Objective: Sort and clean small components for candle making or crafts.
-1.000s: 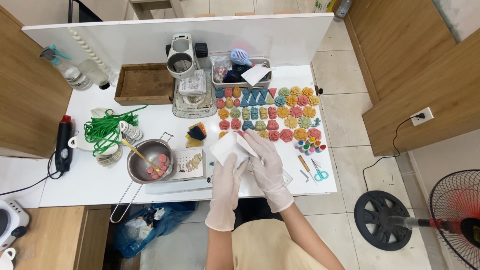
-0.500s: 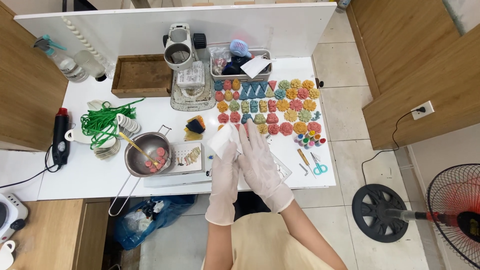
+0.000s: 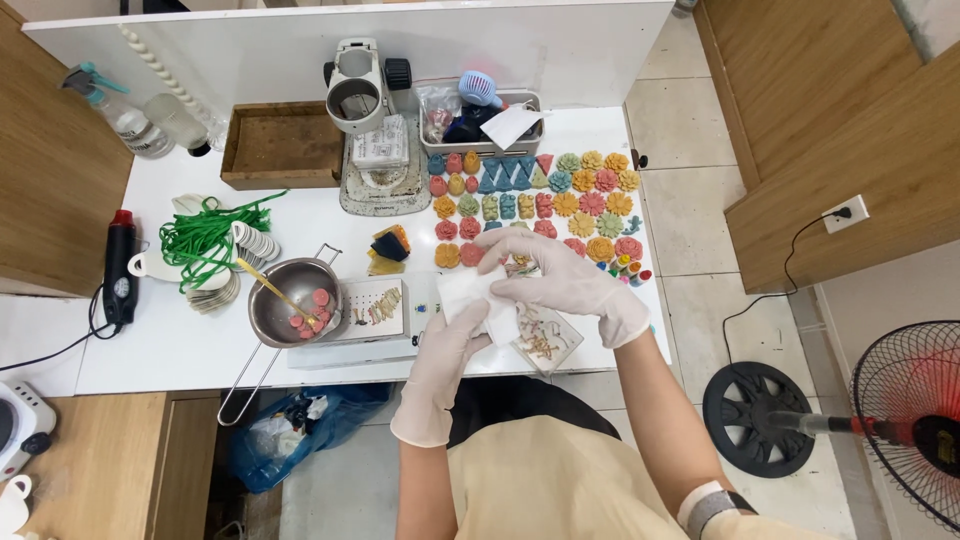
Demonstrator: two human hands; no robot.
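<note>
One head-worn camera looks steeply down, fairly high above the white table [image 3: 180, 350].

A crumpled white tissue [image 3: 478, 300] sits pinched between 2 gloved hands, just above the white table's near edge.

A white table [image 3: 180, 345] fills the left and centre of the frame. On it lie coloured moulded pieces [image 3: 540, 200], a steel bowl [image 3: 292, 315], green cord [image 3: 205, 238] and a wooden tray [image 3: 282, 146].

A craft workshop: coloured moulded pieces [image 3: 560, 195] crowd a worktable [image 3: 180, 345]
</note>
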